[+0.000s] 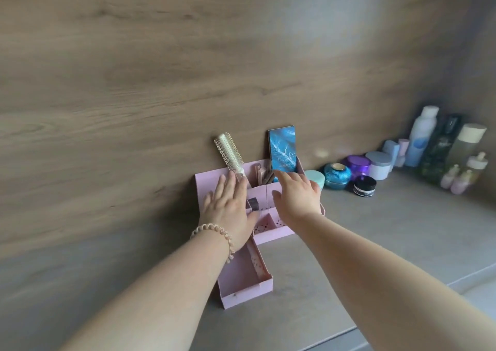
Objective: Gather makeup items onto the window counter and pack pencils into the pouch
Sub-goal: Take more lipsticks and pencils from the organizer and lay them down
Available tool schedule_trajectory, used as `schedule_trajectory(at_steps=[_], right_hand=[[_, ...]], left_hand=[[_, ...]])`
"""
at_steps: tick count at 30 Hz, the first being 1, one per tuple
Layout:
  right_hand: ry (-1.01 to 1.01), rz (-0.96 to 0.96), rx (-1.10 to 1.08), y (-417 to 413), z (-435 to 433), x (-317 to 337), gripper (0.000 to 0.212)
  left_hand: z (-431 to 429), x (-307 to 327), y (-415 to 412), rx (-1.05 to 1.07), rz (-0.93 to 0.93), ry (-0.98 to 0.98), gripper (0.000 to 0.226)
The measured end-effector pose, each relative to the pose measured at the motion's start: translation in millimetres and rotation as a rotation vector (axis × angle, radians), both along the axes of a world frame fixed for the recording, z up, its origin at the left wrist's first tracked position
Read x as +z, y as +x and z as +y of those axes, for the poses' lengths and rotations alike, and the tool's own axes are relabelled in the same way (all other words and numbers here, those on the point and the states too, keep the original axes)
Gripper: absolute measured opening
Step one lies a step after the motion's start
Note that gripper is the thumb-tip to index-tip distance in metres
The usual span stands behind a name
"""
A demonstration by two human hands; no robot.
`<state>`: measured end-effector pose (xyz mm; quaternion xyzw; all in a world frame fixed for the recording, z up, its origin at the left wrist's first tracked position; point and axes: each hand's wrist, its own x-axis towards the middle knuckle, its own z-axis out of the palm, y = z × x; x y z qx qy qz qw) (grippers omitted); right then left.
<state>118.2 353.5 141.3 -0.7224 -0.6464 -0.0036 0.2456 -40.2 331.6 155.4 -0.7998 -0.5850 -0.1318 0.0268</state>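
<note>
A pink cardboard organizer [261, 236] stands against the wooden wall on the grey counter. Its long drawer [243, 283] is pulled out toward me. In its back compartments stand a white round hairbrush [229, 153], a blue feather-print box [283, 148] and some brown sticks [265, 177]. My left hand [228, 206], with a coil bracelet on the wrist, lies flat and open over the organizer's left side. My right hand [298, 195] reaches over the right side, fingers spread, near the blue box. Neither hand holds anything.
Right of the organizer sit several jars: a mint one [315, 177], a teal one [336, 175], a purple one [358, 164], a black one [364, 185] and a white one [379, 164]. Tall bottles [422, 138] stand further right. The counter edge [375, 324] runs at lower right.
</note>
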Motion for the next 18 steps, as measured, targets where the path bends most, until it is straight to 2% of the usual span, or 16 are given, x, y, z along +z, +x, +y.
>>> schedule_trajectory(at_steps=[7, 14, 18], right_hand=[[0.003, 0.063, -0.044, -3, 42, -26, 0.048], [0.143, 0.242, -0.119, -12, 64, -28, 0.035], [0.124, 0.241, -0.125, -8, 73, -26, 0.031]], left_hand=[[9, -17, 0, 0.002, 0.015, 0.087, 0.075], [8, -20, -2, -0.006, 0.032, 0.113, 0.072], [9, -20, -2, -0.012, 0.026, 0.108, 0.071]])
